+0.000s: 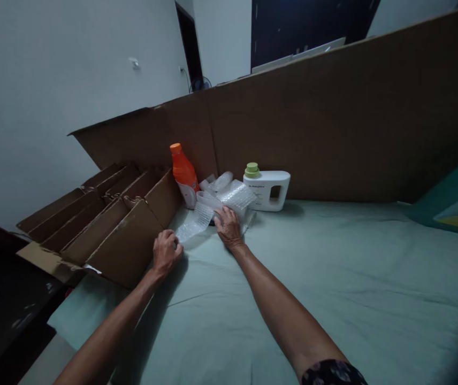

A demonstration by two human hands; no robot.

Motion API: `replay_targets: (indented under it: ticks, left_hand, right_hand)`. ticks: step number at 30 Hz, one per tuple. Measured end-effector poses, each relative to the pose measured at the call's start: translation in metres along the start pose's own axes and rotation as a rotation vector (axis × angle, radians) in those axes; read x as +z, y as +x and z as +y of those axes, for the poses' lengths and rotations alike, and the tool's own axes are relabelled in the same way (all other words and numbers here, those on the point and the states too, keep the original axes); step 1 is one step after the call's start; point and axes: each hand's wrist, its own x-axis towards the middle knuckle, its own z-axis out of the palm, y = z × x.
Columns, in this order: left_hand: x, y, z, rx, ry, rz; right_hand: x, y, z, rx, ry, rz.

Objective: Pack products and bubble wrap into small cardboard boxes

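Clear bubble wrap [203,214] lies in a loose heap with a strip stretching toward the left. My left hand [167,251] is closed, its fingers pinching the near end of that strip beside the cardboard divider. On the wrap's near side rests my right hand [229,227], fingers bent and gripping it. Something dark shows just under the wrap by the right fingertips, too little of it to name. Right behind the heap stand an orange bottle [184,168], upright and leaning slightly, and a white jug [267,190] with a green cap and a handle.
A cardboard box with dividers [120,235] sits at the left, forming several compartments. Tall cardboard [293,128] walls off the back. A pale green sheet [313,289] covers the surface. At the right edge is a green item [453,195] with a printed panel.
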Motion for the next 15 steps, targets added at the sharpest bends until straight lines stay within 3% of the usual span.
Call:
replay_targets:
  ticks: [4, 9, 12, 15]
  left_hand:
    - [-0.026, -0.071, -0.025, 0.066, 0.027, 0.051]
    - [-0.027, -0.166, -0.049, 0.224, 0.004, 0.185]
    - [-0.02, -0.194, -0.049, 0.22, -0.093, 0.174]
    - [-0.017, -0.198, -0.044, 0.203, -0.152, 0.159]
  right_hand:
    - [0.005, 0.002, 0.003, -0.013, -0.018, 0.0]
    - [-0.001, -0.003, -0.005, -0.129, -0.048, -0.059]
    - [-0.007, -0.009, -0.016, -0.264, -0.066, -0.139]
    - [-0.007, -0.014, -0.024, -0.372, -0.089, -0.224]
